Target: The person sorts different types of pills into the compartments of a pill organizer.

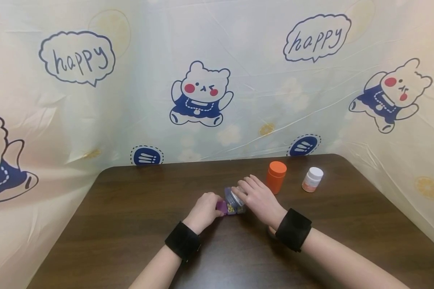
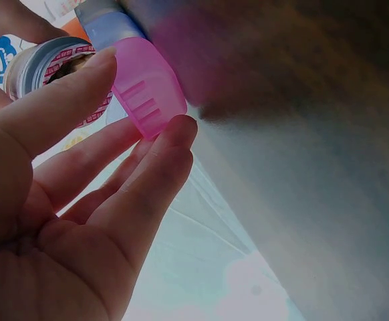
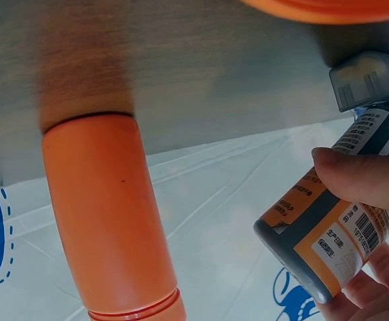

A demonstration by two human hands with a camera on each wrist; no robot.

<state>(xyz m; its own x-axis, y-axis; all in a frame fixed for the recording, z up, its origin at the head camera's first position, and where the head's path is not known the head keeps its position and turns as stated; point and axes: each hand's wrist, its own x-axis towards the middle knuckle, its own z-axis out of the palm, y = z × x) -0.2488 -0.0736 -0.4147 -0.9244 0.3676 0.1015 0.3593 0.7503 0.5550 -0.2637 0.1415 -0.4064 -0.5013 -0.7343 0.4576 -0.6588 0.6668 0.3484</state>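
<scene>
In the head view my left hand [image 1: 206, 210] holds the purple end of a small pill organizer [image 1: 221, 207] on the table. Its thumb and fingertips pinch that pink-looking end compartment [image 2: 151, 87] in the left wrist view. Small yellow pieces [image 1: 231, 208] lie in a middle compartment. My right hand [image 1: 258, 198] grips a dark grey bottle [image 3: 328, 227] with an orange and white label. The bottle is tilted, its open mouth [image 2: 81, 73] facing the organizer, with something brown inside. A grey end compartment [image 3: 368, 80] shows close to the bottle in the right wrist view.
An orange bottle [image 1: 276, 178] stands just beyond my right hand, and a white-capped bottle [image 1: 312, 179] is farther right. Under my right wrist a round orange thing [image 1: 272, 231] is mostly hidden. A printed curtain [image 1: 202, 40] hangs behind the brown table [image 1: 148, 188].
</scene>
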